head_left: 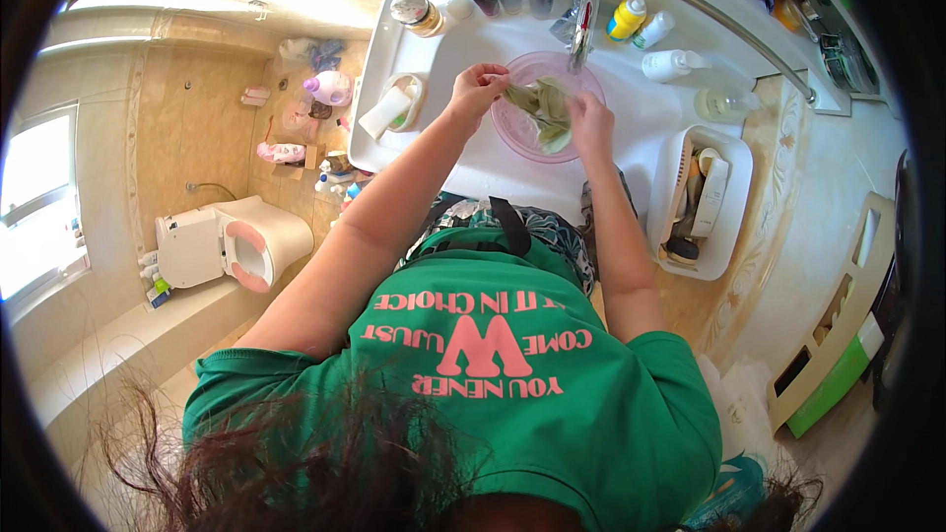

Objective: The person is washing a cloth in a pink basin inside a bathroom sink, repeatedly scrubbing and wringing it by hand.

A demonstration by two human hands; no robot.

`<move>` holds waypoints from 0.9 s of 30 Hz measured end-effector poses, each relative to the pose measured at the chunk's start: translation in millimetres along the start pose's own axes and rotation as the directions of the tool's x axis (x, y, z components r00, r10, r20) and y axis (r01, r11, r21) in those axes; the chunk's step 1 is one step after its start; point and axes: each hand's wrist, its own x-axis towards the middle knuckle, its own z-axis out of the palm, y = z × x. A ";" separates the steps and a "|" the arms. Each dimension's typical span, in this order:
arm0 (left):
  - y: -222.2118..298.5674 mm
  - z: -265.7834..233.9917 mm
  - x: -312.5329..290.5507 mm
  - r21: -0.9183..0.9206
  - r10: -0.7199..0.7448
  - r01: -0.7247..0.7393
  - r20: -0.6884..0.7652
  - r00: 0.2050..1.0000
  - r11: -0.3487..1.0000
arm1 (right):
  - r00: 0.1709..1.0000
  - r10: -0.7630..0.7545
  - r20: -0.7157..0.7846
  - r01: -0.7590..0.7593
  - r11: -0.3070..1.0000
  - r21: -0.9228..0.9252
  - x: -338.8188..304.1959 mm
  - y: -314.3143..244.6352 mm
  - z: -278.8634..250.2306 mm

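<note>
A thin, crumpled pale green cloth (545,110) stretches between my hands above a pink basin (505,138). My left hand (480,89) pinches its upper left corner, thumb and fingers pressed together. At the cloth's right side, my right hand (592,125) has hold of its edge; those fingers are a little smeared. The basin sits in the white sink (458,54), beneath the silver faucet (585,20). Part of the basin's inside is hidden behind the cloth.
A lidded jar (418,15) and a soap dish (406,103) stand left of the basin. To the right are a yellow bottle (626,20), a white pump bottle (670,65) and a white storage basket (734,199). A metal rail (729,28) curves behind the counter.
</note>
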 end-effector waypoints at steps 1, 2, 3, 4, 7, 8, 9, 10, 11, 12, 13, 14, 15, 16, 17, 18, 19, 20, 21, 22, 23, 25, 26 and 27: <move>-3.2 0.8 0.3 0.016 0.017 -0.016 -0.087 0.996 1.000 | 1.000 -0.012 -0.022 0.010 0.998 -0.057 2.7 3.5 -3.6; -6.8 1.6 0.9 0.034 0.034 -0.029 -0.171 0.985 0.999 | 0.999 -0.022 -0.044 0.017 0.993 -0.117 4.8 6.5 -8.1; -10.7 1.2 1.8 0.092 0.049 -0.028 -0.234 0.971 0.995 | 0.999 -0.014 -0.049 0.007 0.990 -0.139 7.8 12.0 -11.1; -14.6 0.6 2.8 0.150 0.067 -0.023 -0.296 0.953 0.988 | 1.000 -0.011 -0.016 0.008 0.981 -0.191 9.7 17.5 -13.3; -19.5 0.2 3.0 0.297 -0.092 0.114 -0.087 0.992 0.948 | 0.966 0.078 0.246 0.026 0.918 -0.396 14.0 35.8 -14.3; -20.2 0.2 2.6 0.353 -0.192 0.164 0.045 0.980 0.921 | 0.953 0.115 0.280 0.009 0.913 -0.408 13.2 37.2 -9.4; -22.0 2.0 1.5 0.376 -0.198 0.174 0.026 0.980 0.910 | 0.938 0.151 0.313 -0.006 0.907 -0.420 12.2 36.8 -3.5; -24.6 5.6 0.0 0.398 -0.203 0.184 0.006 0.979 0.899 | 0.919 0.186 0.346 -0.019 0.901 -0.433 11.2 38.8 2.5; -25.2 8.5 0.9 0.420 -0.207 0.192 -0.010 0.978 0.887 | 0.915 0.114 0.387 0.047 0.923 -0.381 12.4 49.5 13.9; -24.8 9.9 2.0 0.384 -0.232 0.212 0.008 0.973 0.899 | 0.905 0.042 0.424 0.109 0.940 -0.325 13.2 64.3 29.6; -24.5 9.2 1.1 0.346 -0.259 0.237 0.019 0.966 0.908 | 0.886 -0.035 0.462 0.173 0.950 -0.259 11.2 73.7 42.0; -23.1 7.6 2.0 0.308 -0.282 0.258 0.032 0.959 0.916 | 0.849 -0.019 0.528 0.219 0.922 -0.319 8.4 70.2 48.4; -24.5 5.1 2.6 0.303 -0.292 0.269 0.035 0.956 0.914 | 0.808 0.004 0.590 0.269 0.888 -0.374 3.5 64.9 57.1; -27.8 2.3 2.5 0.298 -0.303 0.278 0.038 0.952 0.913 | 0.763 0.031 0.646 0.322 0.848 -0.422 0.0 60.0 65.1; -26.8 0.7 2.5 0.291 -0.310 0.285 0.040 0.950 0.913 | 0.673 0.181 0.717 0.274 0.839 -0.469 0.9 56.9 73.9; -25.5 -0.6 2.2 0.291 -0.322 0.299 0.033 0.946 0.909 | 0.668 0.234 0.706 0.228 0.839 -0.495 -0.9 55.8 77.3; -23.9 -1.7 0.8 0.290 -0.334 0.313 0.026 0.942 0.905 | 0.660 0.288 0.694 0.182 0.835 -0.520 -8.0 54.6 78.0; -22.6 -3.3 -1.6 0.286 -0.347 0.328 0.017 0.938 0.900 | 0.647 0.340 0.682 0.139 0.828 -0.544 -14.5 51.2 76.8; -22.5 -4.4 -2.6 0.289 -0.349 0.330 0.014 0.937 0.899 | 0.677 0.302 0.671 0.145 0.839 -0.524 -20.8 59.2 79.1; -23.2 -5.4 -3.3 0.291 -0.351 0.333 0.012 0.936 0.897 | 0.623 0.312 0.717 0.160 0.846 -0.508 -21.7 80.0 86.9; -23.0 -6.1 -3.3 0.297 -0.354 0.335 0.010 0.935 0.894 | 0.566 0.322 0.759 0.172 0.854 -0.490 -20.3 105.9 96.7; -21.8 -8.1 -4.4 0.288 -0.357 0.341 0.005 0.934 0.895 | 0.634 0.302 0.712 0.178 0.839 -0.514 -18.2 103.5 93.6; -21.1 -6.5 -4.7 0.287 -0.361 0.342 0.013 0.933 0.895 | 0.700 0.241 0.673 0.168 0.859 -0.483 -17.8 115.4 98.7; -22.3 -4.9 -4.4 0.264 -0.356 0.339 0.017 0.934 0.903 | 0.760 0.183 0.623 0.160 0.877 -0.453 -17.3 137.8 106.5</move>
